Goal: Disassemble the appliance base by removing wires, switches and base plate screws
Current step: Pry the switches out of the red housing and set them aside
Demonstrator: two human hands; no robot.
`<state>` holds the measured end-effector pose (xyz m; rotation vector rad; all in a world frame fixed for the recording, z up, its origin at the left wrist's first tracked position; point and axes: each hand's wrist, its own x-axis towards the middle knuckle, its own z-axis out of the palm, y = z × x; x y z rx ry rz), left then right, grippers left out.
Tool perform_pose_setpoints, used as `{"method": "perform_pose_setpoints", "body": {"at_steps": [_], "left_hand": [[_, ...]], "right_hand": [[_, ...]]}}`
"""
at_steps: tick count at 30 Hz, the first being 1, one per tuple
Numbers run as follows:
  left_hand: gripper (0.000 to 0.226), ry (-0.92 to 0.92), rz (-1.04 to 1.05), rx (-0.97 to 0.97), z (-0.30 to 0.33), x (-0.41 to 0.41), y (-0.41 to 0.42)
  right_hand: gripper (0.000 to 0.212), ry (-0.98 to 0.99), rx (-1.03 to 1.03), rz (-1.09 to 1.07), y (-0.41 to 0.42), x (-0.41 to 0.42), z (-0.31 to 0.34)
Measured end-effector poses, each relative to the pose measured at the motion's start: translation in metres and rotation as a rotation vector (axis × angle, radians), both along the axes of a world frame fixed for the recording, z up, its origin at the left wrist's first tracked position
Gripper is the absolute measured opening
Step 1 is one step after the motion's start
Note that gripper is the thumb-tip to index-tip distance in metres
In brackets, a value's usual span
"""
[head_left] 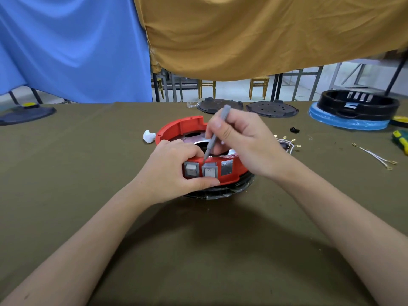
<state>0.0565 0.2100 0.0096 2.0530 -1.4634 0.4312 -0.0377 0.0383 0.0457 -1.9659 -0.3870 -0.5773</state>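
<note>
Left hand gripping the red base, right hand pinches a grey screwdriver above the middle switch, best levered gently.

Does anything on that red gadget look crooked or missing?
Yes. On the red base, the middle switch sits proud of the wall, with the tool at its top edge, while the left switch looks seated. The right slot is empty.

Bright, even overhead light; soft arm shadows on the surface. Wide-angle bowing at the edges, slight softness throughout, no glare.
</note>
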Motion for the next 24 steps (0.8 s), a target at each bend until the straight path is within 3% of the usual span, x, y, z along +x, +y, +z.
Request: {"method": "perform_pose_setpoints", "body": {"at_steps": [6,14,17,24], "left_hand": [[0.052,0.06,-0.05,0.02,0.0,0.002,-0.001],[0.032,0.029,-0.079,-0.027,0.001,0.0,-0.001],[0.038,0.027,-0.088,-0.022,0.0,0.001,-0.002],[0.042,0.045,-0.049,0.0,0.0,0.003,-0.001]], "right_hand": [[0.027,-0.014,-0.262,-0.104,0.012,0.0,0.001],[0.043,0.203,-0.163,-0.175,0.019,0.021,0.012],[0.047,0.251,-0.127,-0.162,0.018,0.024,0.012],[0.034,0.027,-0.156,-0.142,0.015,0.008,0.0]]}}
